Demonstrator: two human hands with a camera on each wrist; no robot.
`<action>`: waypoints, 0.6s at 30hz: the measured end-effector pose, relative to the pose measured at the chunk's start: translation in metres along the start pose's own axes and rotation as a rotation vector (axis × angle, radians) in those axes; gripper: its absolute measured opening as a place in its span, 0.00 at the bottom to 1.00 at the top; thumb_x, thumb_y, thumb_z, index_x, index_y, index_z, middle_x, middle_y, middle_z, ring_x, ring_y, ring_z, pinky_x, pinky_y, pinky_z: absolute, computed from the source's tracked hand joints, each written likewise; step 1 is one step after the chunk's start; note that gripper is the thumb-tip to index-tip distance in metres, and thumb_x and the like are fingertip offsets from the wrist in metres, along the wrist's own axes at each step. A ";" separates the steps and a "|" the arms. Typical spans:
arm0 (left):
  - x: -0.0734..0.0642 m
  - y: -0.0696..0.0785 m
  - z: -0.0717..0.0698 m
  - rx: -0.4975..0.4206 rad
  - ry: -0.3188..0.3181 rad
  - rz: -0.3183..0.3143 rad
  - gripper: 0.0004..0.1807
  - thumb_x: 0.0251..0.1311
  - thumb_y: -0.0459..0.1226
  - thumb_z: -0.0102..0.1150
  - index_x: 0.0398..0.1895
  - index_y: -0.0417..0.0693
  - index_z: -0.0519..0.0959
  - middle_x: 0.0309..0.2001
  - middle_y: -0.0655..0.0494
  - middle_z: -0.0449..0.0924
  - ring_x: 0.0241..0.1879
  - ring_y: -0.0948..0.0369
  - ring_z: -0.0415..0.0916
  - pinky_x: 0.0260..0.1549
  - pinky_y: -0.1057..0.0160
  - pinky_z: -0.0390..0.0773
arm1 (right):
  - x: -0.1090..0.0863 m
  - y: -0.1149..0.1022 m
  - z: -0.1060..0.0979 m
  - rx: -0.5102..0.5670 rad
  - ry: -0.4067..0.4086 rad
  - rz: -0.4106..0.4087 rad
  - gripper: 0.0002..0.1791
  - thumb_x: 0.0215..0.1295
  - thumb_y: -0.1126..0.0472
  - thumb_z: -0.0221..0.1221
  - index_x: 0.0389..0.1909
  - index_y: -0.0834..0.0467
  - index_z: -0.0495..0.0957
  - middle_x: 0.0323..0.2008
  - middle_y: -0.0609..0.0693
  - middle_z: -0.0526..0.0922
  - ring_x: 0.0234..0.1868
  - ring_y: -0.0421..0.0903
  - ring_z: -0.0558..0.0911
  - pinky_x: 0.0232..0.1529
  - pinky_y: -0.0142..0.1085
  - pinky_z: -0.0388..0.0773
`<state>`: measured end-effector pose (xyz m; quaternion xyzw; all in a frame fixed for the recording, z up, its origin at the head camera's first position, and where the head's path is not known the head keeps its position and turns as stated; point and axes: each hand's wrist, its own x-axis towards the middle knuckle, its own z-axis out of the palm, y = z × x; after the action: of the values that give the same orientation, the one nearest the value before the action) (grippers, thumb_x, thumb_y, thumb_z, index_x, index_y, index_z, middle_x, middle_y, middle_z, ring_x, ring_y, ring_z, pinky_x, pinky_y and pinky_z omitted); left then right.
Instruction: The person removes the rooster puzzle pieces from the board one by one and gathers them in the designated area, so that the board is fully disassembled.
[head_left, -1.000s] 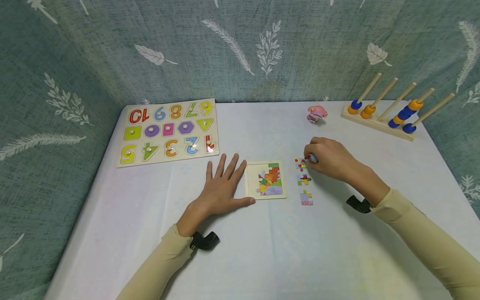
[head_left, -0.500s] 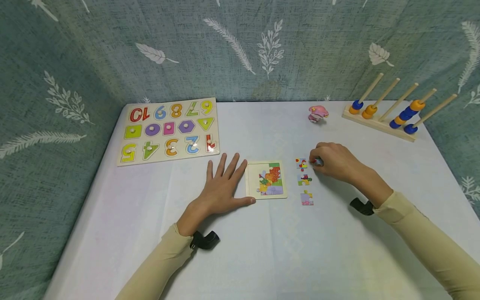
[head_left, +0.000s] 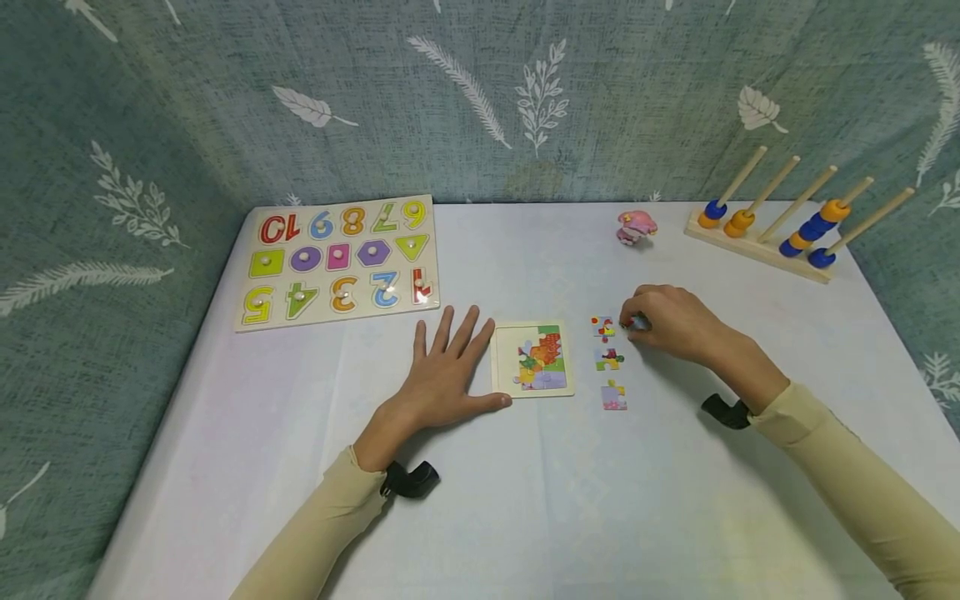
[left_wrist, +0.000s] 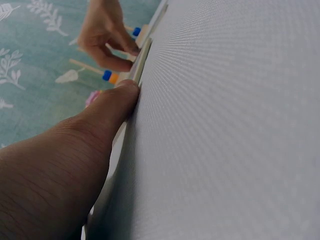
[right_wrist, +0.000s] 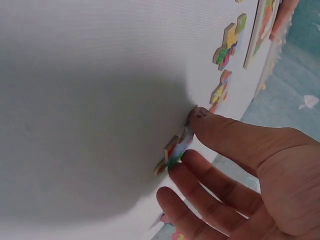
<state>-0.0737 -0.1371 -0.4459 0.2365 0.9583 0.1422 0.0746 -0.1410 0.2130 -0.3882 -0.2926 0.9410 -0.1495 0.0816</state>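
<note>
My left hand [head_left: 438,387] lies with fingers spread on the table, its thumb and a fingertip touching the left side of a square wooden puzzle tray [head_left: 506,342]. Joined jigsaw pieces [head_left: 546,358] with a colourful picture fill the tray's right part; its left part shows bare wood. To the right of the tray, my right hand [head_left: 671,323] pinches a jigsaw piece [right_wrist: 176,149] between thumb and fingers, low at the tabletop. Three loose pieces stand in a column between tray and right hand: a top one [head_left: 603,327], a middle one [head_left: 609,360] and a bottom one [head_left: 614,397].
A wooden number-and-shape board [head_left: 337,265] lies at the back left. Towards the back right are a small pink figurine [head_left: 636,227] and a peg stand [head_left: 757,242] with blue and orange beads. Patterned green cloth [head_left: 480,100] hangs behind the table.
My right hand has shifted slightly right and towards me with the jigsaw piece, away from the top loose piece, then almost stopped. The left hand has stayed in place.
</note>
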 end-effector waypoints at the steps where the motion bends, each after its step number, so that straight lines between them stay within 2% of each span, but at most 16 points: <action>1: 0.000 0.000 0.000 0.000 -0.001 0.000 0.60 0.54 0.73 0.55 0.82 0.55 0.44 0.81 0.51 0.32 0.77 0.44 0.23 0.66 0.32 0.25 | 0.000 -0.001 -0.001 -0.001 0.006 -0.001 0.07 0.55 0.69 0.71 0.35 0.58 0.86 0.35 0.50 0.82 0.35 0.49 0.79 0.41 0.50 0.76; 5: 0.000 0.000 0.000 0.000 -0.005 -0.003 0.60 0.54 0.73 0.55 0.82 0.56 0.44 0.81 0.51 0.32 0.77 0.44 0.23 0.66 0.33 0.25 | 0.002 -0.011 -0.006 -0.005 0.047 -0.021 0.09 0.57 0.67 0.71 0.39 0.60 0.86 0.38 0.52 0.83 0.38 0.51 0.81 0.40 0.49 0.77; 11: 0.000 0.000 0.000 -0.002 0.005 0.004 0.60 0.53 0.72 0.56 0.82 0.55 0.45 0.81 0.50 0.33 0.77 0.43 0.23 0.66 0.32 0.25 | 0.011 -0.036 -0.011 0.005 0.127 -0.107 0.09 0.58 0.67 0.71 0.40 0.62 0.86 0.39 0.53 0.83 0.38 0.52 0.82 0.38 0.46 0.78; 18: 0.001 -0.001 0.001 -0.007 0.007 0.008 0.60 0.53 0.73 0.55 0.82 0.55 0.45 0.81 0.51 0.33 0.77 0.44 0.23 0.66 0.32 0.25 | 0.021 -0.054 -0.009 0.014 0.120 -0.145 0.10 0.58 0.66 0.71 0.42 0.61 0.85 0.39 0.53 0.82 0.35 0.50 0.80 0.35 0.43 0.76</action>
<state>-0.0745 -0.1374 -0.4469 0.2398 0.9570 0.1465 0.0715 -0.1323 0.1605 -0.3629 -0.3496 0.9196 -0.1787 0.0158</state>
